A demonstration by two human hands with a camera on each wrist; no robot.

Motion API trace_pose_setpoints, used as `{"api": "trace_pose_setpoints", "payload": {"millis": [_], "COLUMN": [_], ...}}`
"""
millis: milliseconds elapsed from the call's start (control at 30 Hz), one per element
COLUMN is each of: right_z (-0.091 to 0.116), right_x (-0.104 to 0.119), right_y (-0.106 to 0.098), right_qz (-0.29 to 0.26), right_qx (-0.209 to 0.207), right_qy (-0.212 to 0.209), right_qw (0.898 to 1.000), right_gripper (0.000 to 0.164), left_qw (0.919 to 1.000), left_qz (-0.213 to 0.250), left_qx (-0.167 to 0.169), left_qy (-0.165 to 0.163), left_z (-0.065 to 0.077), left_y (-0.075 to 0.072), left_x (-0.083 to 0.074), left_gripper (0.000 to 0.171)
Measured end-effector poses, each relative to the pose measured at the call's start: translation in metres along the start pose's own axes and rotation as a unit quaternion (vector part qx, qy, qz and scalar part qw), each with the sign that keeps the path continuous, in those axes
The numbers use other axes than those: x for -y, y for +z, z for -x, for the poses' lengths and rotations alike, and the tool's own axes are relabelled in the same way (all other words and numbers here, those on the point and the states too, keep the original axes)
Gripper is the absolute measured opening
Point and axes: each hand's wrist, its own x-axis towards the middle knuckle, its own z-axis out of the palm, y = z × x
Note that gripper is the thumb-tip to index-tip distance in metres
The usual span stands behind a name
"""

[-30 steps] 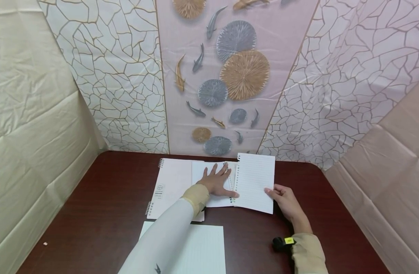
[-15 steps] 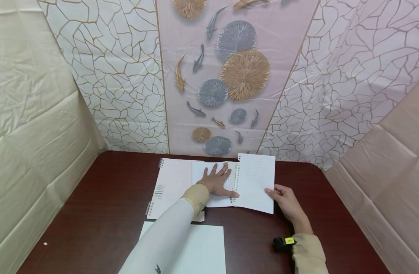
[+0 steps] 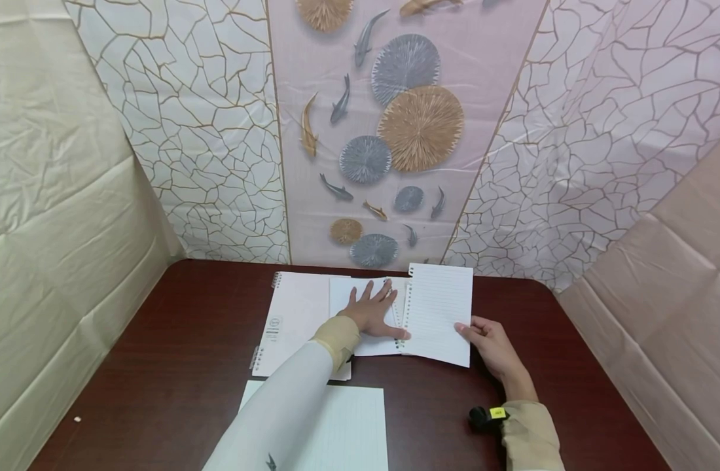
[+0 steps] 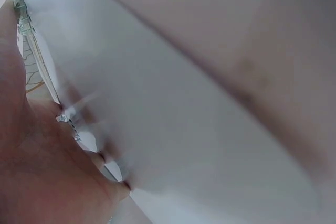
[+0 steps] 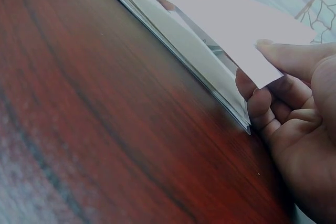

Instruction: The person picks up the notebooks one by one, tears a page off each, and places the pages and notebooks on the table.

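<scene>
A small spiral notebook (image 3: 342,293) lies open near the back of the table, its left side overlapping a larger notebook. My left hand (image 3: 370,316) rests on it with fingers spread, the thumb by the binding holes. At the right, my right hand (image 3: 494,350) pinches the edge of a lined sheet (image 3: 438,307) between thumb and curled fingers. Torn-looking holes run down the sheet's left side. The right wrist view shows that sheet (image 5: 236,30) raised above the other pages (image 5: 178,45). A curved white page (image 4: 157,98) fills much of the left wrist view beside my palm (image 4: 47,166).
The larger pale notebook (image 3: 298,327) with ring binding and a small printed mark sits at the left. Closer in, a loose lined sheet (image 3: 357,418) lies partly under my left forearm. A white scrap (image 3: 77,418) is on the dark red table (image 3: 160,392). Patterned cloth (image 3: 419,216) hangs behind.
</scene>
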Motion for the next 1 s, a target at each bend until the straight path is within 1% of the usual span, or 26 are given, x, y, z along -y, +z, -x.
{"api": "trace_pose_setpoints", "payload": {"millis": [67,100,133,300,333,500,633,733,800,1000], "right_z": [0.0,0.001,0.001,0.001,0.0,-0.001,-0.001,-0.001,-0.002,-0.002], "right_x": [0.001,0.001,0.002,0.002,0.001,0.0,-0.001,-0.001,-0.001,-0.002], "right_y": [0.0,0.0,0.0,0.0,0.0,-0.001,-0.001,-0.001,-0.001,-0.002], "right_qz": [0.002,0.001,0.001,0.0,0.0,0.003,0.001,0.003,0.004,0.005], "right_qx": [0.001,0.0,0.001,0.006,0.006,0.005,0.007,0.009,0.005,0.003], "right_qy": [-0.002,-0.003,-0.004,-0.006,-0.005,0.0,0.0,-0.002,-0.001,0.001], "right_qw": [1.0,1.0,1.0,1.0,1.0,1.0,1.0,1.0,1.0,1.0], "right_gripper": [0.041,0.04,0.04,0.04,0.04,0.038,0.038,0.038,0.039,0.041], "left_qw": [1.0,1.0,0.9999,0.9998,0.9998,0.9998,0.9998,0.9997,0.9998,0.9999], "left_qz": [-0.001,-0.003,-0.008,-0.021,-0.021,-0.021,-0.022,-0.023,-0.02,-0.008], "left_qx": [0.003,0.002,0.005,0.003,0.003,0.001,-0.001,0.0,0.003,0.005], "left_qy": [-0.003,-0.003,-0.006,-0.005,-0.004,0.003,0.002,-0.005,-0.006,-0.011], "left_z": [0.002,0.0,0.002,0.001,0.004,0.01,0.011,0.008,0.007,-0.01], "left_y": [-0.002,0.0,-0.003,-0.003,-0.006,-0.01,-0.012,-0.01,-0.009,0.007], "left_x": [-0.001,0.0,-0.002,-0.002,-0.004,-0.006,-0.007,-0.006,-0.006,0.003], "left_gripper": [0.118,0.118,0.116,0.114,0.113,0.111,0.107,0.104,0.108,0.116]}}
